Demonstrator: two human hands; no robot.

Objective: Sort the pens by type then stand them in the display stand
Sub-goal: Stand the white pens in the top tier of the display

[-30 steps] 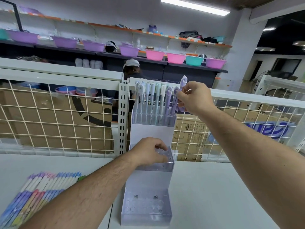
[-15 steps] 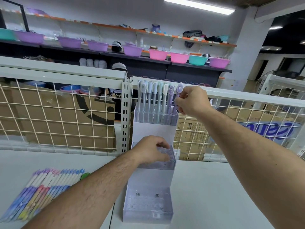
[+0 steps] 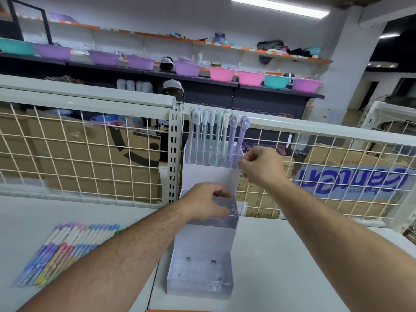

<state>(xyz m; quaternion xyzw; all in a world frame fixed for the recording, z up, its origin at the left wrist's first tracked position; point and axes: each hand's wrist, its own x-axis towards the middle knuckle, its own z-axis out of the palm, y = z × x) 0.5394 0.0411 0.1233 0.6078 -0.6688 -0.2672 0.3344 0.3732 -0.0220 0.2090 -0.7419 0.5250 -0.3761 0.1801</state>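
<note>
Big blue letters stand on a cardboard box point(image 3: 351, 183) behind the wire fence point(image 3: 326, 134), not clear enough to read.

Lighting: bright, even, from a long white fluorescent ceiling panel point(image 3: 279, 6). Shadows: faint, soft on the white tabletop point(image 3: 292, 266). Glare: mild sheen on the clear acrylic tiered display stand point(image 3: 198, 287). Distortion: wide-angle bowing at edges. Focus: slight overall softness.
</note>
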